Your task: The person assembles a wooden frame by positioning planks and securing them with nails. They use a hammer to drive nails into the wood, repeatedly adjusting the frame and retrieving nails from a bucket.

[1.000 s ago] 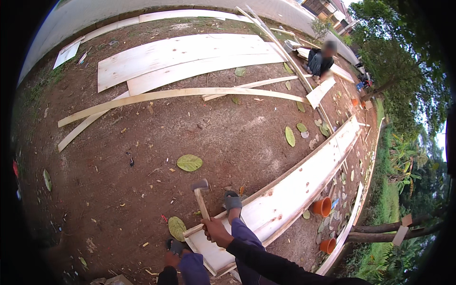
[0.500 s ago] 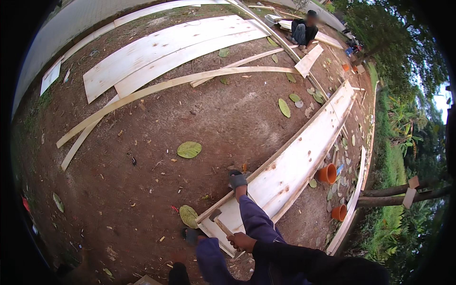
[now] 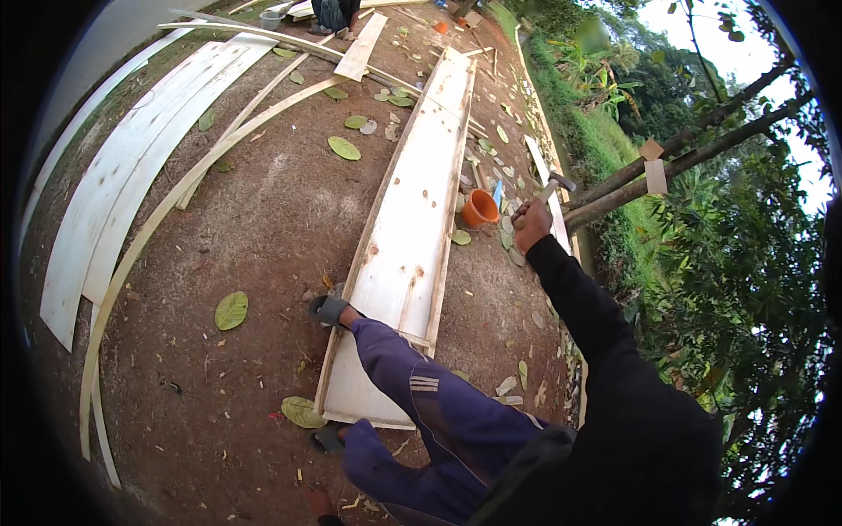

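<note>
My right hand (image 3: 531,225) is raised to the right, closed round the handle of a hammer (image 3: 551,188) whose dark metal head points up and away from me. Below and left of it lies a long plywood panel (image 3: 399,237) edged with timber strips, with a short crosspiece (image 3: 414,340) near its close end. One of my sandalled feet (image 3: 331,311) is at the panel's left edge, the other (image 3: 329,437) by its near left corner. At the lower edge my left hand (image 3: 320,501) shows dim and partly cut off, low over the soil; its fingers cannot be made out.
An orange bucket (image 3: 480,209) stands right of the panel. Plywood sheets (image 3: 132,175) and a long bowed timber strip (image 3: 189,180) lie on the left. Another person (image 3: 333,16) crouches at the far end. Tree trunks (image 3: 675,162) lean in on the right.
My right hand has lifted the hammer from the panel's near end, up and out to the right. The view has turned, and my left hand has appeared at the lower edge.
</note>
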A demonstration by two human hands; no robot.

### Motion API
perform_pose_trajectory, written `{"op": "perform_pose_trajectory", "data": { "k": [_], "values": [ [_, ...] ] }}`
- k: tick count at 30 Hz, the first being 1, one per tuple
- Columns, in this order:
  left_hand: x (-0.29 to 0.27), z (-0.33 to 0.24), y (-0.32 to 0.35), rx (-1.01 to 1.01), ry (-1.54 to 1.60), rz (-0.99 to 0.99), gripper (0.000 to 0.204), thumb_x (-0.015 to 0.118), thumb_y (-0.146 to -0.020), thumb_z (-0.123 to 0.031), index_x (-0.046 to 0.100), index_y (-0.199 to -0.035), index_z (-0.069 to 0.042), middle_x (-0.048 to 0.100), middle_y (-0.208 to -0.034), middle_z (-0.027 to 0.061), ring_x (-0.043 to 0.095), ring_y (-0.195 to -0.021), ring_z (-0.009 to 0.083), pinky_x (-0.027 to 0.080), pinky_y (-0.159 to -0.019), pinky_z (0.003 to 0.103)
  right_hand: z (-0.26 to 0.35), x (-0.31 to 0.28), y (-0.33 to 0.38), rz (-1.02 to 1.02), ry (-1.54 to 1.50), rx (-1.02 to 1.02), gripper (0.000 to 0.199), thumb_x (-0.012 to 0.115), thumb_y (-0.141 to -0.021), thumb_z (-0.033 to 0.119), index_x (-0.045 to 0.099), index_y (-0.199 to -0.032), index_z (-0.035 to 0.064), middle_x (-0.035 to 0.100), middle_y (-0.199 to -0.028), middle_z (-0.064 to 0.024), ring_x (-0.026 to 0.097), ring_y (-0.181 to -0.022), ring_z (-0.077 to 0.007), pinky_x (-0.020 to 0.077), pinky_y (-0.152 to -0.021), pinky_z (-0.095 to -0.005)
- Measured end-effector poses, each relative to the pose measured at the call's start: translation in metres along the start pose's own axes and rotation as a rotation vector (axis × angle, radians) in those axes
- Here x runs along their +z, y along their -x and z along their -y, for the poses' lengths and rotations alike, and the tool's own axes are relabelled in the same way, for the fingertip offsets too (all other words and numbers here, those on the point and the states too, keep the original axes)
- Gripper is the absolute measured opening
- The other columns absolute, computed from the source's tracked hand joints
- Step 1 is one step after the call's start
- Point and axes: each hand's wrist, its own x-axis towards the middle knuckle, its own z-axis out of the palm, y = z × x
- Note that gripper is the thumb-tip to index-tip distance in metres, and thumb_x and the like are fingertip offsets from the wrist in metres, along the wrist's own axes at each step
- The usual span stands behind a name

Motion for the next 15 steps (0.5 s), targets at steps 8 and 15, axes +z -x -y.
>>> {"op": "perform_pose_trajectory", "data": {
  "k": [8, 15],
  "values": [
    [0.001, -0.003, 0.005, -0.308, -0.181, 0.140, 0.017, 0.056, -0.093, -0.012, 0.057, -0.084, 0.001, 0.055, -0.072, 0.0066, 0.050, -0.065, 0.0193, 0.041, -0.062, 0.038, 0.069, -0.042, -0.075, 0.039, -0.039, -0.245, 0.034, 0.043, -0.105, 0.034, 0.046, -0.103, 0.0007, 0.061, -0.088, -0.0139, 0.066, -0.081, -0.0259, 0.0598, -0.069, -0.0381],
    [0.028, -0.021, -0.017, -0.445, 0.080, 0.149, 0.020, 0.058, -0.093, -0.016, 0.062, -0.088, 0.003, 0.059, -0.073, 0.0080, 0.053, -0.067, 0.0197, 0.043, -0.063, 0.039, -0.202, -0.040, 0.096, 0.404, 0.813, 0.634, 0.023, 0.055, -0.097, 0.027, 0.054, -0.092, 0.0048, 0.051, -0.074, -0.0022, 0.048, -0.058, -0.0124, 0.0415, -0.050, -0.0294]
  ]
}}
